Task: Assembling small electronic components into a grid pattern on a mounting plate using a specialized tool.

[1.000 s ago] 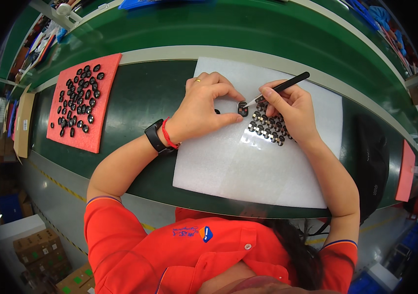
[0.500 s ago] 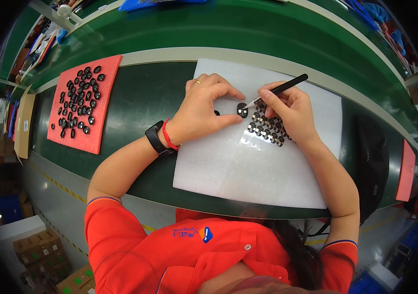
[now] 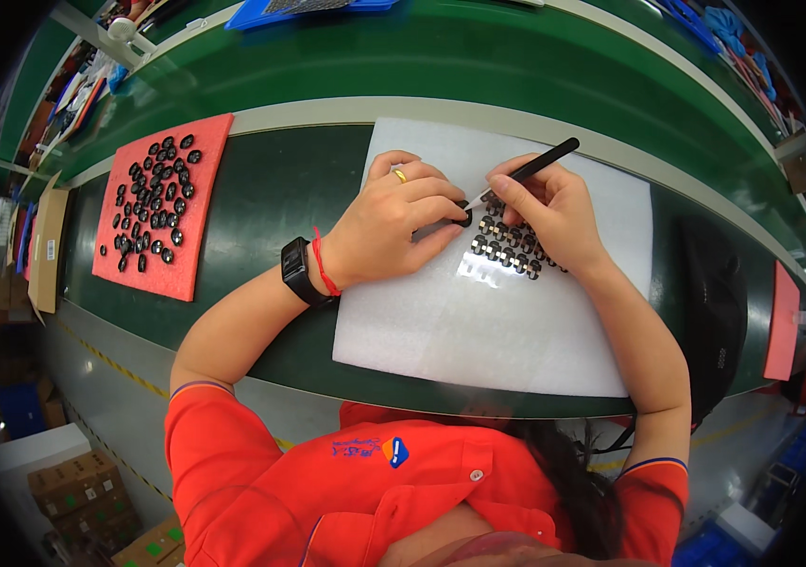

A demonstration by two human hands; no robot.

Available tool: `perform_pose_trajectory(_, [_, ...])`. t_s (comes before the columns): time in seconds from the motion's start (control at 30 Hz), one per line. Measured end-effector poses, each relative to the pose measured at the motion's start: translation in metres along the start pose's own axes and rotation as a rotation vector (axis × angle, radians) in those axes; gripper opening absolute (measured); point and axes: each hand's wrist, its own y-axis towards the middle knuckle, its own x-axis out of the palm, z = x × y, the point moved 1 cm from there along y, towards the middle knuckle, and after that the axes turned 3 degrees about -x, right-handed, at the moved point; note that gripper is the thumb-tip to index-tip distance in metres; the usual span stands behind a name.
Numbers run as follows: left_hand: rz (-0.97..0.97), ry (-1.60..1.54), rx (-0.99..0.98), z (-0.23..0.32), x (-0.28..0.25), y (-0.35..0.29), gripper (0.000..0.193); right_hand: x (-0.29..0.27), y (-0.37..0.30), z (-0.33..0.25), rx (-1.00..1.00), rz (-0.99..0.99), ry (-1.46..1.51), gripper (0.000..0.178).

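Note:
My left hand (image 3: 392,225) pinches a small black rounded part (image 3: 464,215) between thumb and fingertips, over the white foam sheet (image 3: 403,340). The part shows mostly as a dark edge, its face hidden. My right hand (image 3: 551,206) grips a slim pen-like tool (image 3: 545,158) with a black handle and a pale pointed tip. That tip meets or nearly meets the held part. Beneath and beside my right hand lie rows of small black-and-metallic pieces (image 3: 507,248) on a clear film, partly covered by the fingers.
On the left of the green table (image 3: 266,189), a red foam pad (image 3: 176,274) carries many scattered black rounded parts. A black bag (image 3: 710,321) lies at the right, with another red pad (image 3: 781,321) beyond it. A blue tray (image 3: 271,13) sits on the shelf ahead.
My left thumb and fingers have closed from a wide spread onto the black part, which showed its face before and is now mostly covered. The tool has shifted slightly left.

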Motion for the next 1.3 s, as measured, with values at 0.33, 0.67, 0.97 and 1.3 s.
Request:
perform_pose_trajectory(0.33, [0.001, -0.023, 0.017, 0.000, 0.003, 0.003, 0.012, -0.022, 0.011, -0.006, -0.188, -0.082, -0.083, 0.015])
perform_pose_trajectory(0.67, [0.082, 0.026, 0.014, -0.002, -0.013, -0.011, 0.010, -0.023, 0.005, 0.004, -0.030, 0.034, -0.008, 0.024])
perform_pose_trajectory(0.97, [0.533, 0.702, -0.441, -0.057, -0.158, -0.108, 0.005, -0.018, 0.007, 0.001, -0.055, 0.018, 0.004, 0.022])
perform_pose_trajectory(1.3, [0.735, 0.612, -0.966, -0.030, -0.160, -0.230, 0.009, -0.022, 0.009, 0.013, -0.095, 0.035, -0.081, 0.024])
